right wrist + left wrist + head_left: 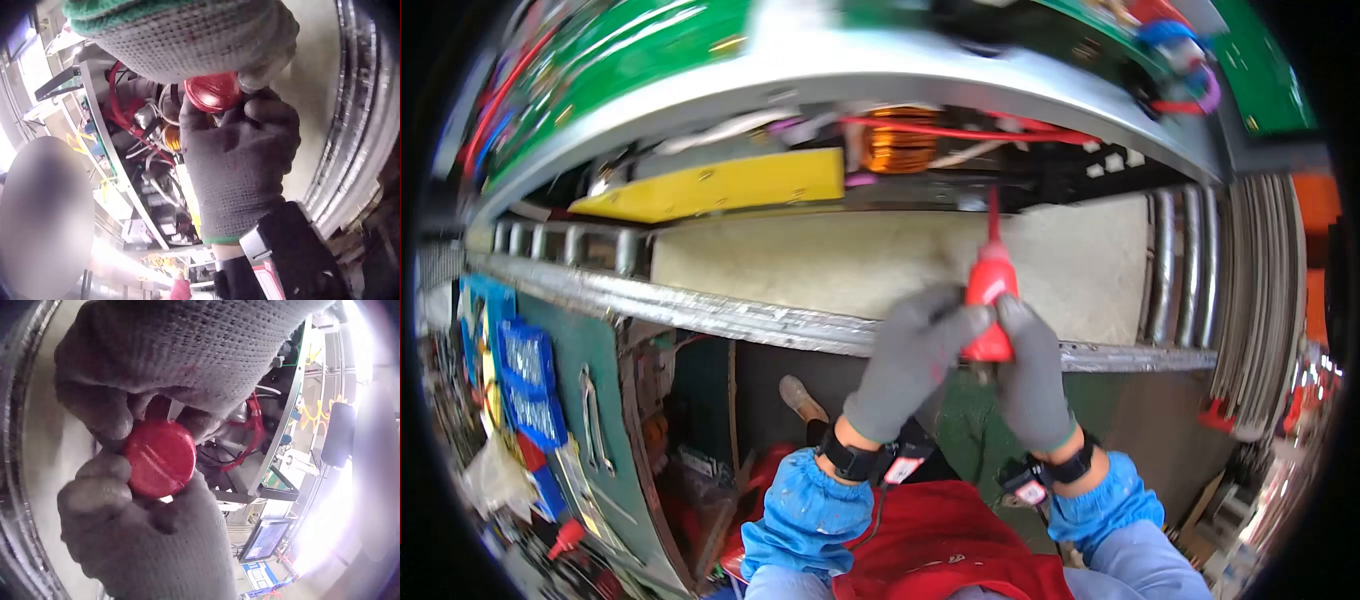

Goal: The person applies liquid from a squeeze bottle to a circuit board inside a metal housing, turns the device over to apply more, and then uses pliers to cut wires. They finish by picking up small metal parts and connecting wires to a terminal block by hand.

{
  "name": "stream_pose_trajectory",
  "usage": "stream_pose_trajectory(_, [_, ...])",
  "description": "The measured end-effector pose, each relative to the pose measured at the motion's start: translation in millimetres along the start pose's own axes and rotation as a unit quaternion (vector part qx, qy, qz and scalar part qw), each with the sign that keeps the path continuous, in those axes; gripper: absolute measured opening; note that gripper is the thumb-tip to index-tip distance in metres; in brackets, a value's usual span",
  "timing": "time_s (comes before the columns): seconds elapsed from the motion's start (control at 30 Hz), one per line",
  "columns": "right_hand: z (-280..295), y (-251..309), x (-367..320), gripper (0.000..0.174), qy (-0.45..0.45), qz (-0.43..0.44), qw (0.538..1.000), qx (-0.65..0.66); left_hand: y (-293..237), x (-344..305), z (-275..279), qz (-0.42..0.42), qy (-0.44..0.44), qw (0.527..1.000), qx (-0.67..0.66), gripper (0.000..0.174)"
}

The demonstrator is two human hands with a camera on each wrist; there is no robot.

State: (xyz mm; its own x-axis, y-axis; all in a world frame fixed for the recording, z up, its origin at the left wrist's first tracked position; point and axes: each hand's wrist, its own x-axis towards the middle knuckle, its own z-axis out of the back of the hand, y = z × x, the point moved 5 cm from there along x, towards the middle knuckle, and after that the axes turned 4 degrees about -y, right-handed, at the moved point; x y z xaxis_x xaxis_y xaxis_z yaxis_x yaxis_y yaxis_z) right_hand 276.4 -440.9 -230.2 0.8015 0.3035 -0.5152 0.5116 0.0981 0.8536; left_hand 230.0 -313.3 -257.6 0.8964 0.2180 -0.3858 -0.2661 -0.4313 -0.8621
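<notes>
Both hands wear grey knitted gloves and hold a red squeeze bottle [992,285] with a long thin nozzle. My left hand [915,350] grips its left side, thumb across the body, while my right hand [1032,375] grips the right side. The nozzle [994,215] points away from me, its tip overlapping the lower edge of an open electrical cabinet. Seen from the left wrist, the bottle's round red base [161,458] sits between the fingers of both hands. The right wrist view shows the same base [214,94] enclosed by gloved fingers.
The metal-framed cabinet [880,85] holds a copper coil [897,140], red wires and a yellow sheet [730,185]. It stands over a pale board [800,265] on a roller conveyor [575,245] with a metal front rail [750,325]. Wrenches [593,420] hang at left.
</notes>
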Motion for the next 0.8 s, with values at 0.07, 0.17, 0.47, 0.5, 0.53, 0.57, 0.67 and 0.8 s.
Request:
stream_pose_trajectory(0.07, [-1, -15, -28, 0.032, 0.025, -0.014, 0.998, -0.055, 4, -30, 7, 0.048, 0.051, 0.997, -0.017, 0.037])
stream_pose_trajectory(0.17, [-8, -27, -55, 0.032, 0.065, 0.019, 0.984, -0.164, 23, -66, 24, 0.039, 0.075, 0.996, -0.011, 0.042])
stream_pose_trajectory(0.47, [-102, -50, -71, 0.036, 0.263, 0.020, 0.906, -0.330, 37, -146, 116, -0.045, -0.169, 0.977, -0.118, 0.045])
stream_pose_trajectory(0.5, [-117, -55, -73, 0.035, 0.280, 0.017, 0.897, -0.342, 31, -158, 132, -0.044, -0.212, 0.970, -0.111, 0.045])
stream_pose_trajectory(0.53, [-128, -65, -76, 0.033, 0.314, 0.037, 0.882, -0.349, 25, -169, 153, -0.079, -0.287, 0.953, -0.053, 0.040])
stream_pose_trajectory(0.57, [-140, -73, -80, 0.032, 0.330, 0.050, 0.870, -0.363, 18, -183, 173, -0.111, -0.361, 0.926, 0.005, 0.035])
stream_pose_trajectory(0.67, [-177, -79, -97, 0.032, 0.374, 0.072, 0.837, -0.394, -17, -221, 235, -0.115, -0.530, 0.825, 0.157, 0.036])
stream_pose_trajectory(0.8, [-196, -98, -122, 0.030, 0.411, 0.045, 0.815, -0.406, -77, -264, 309, -0.124, -0.637, 0.617, 0.445, 0.036])
